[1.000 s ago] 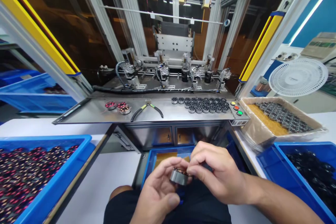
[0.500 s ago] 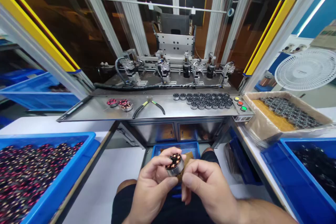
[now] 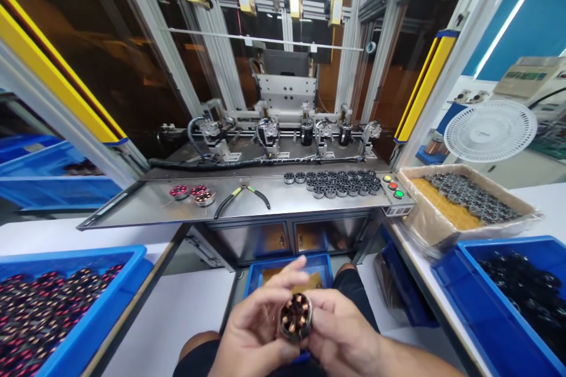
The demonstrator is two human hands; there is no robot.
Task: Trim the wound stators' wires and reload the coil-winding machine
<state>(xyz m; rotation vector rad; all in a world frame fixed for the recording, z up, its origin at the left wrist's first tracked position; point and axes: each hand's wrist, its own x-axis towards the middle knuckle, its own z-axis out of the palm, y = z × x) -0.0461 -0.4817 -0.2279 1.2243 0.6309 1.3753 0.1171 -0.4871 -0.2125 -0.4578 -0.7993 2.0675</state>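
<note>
A round metal part with copper windings (image 3: 296, 317) is held upright over my lap, its open face toward me. My left hand (image 3: 260, 324) grips its left side and lower edge, with some fingers raised. My right hand (image 3: 340, 324) pinches its right rim. On the metal ledge ahead lie a few wound parts with red and copper wire (image 3: 204, 198), green-and-black cutters (image 3: 242, 197) with open handles, and several rows of dark unwound parts (image 3: 342, 182).
Blue bins stand at the left (image 3: 144, 254) and right (image 3: 464, 253), the left one full of wound parts. A lined carton (image 3: 424, 227), control buttons (image 3: 393, 186), a white fan (image 3: 490, 131) and a winding machine (image 3: 287, 91) surround the ledge.
The wound part has turned to face me and moved slightly lower. My right hand has come onto its right rim. The view has tilted up and shifted right.
</note>
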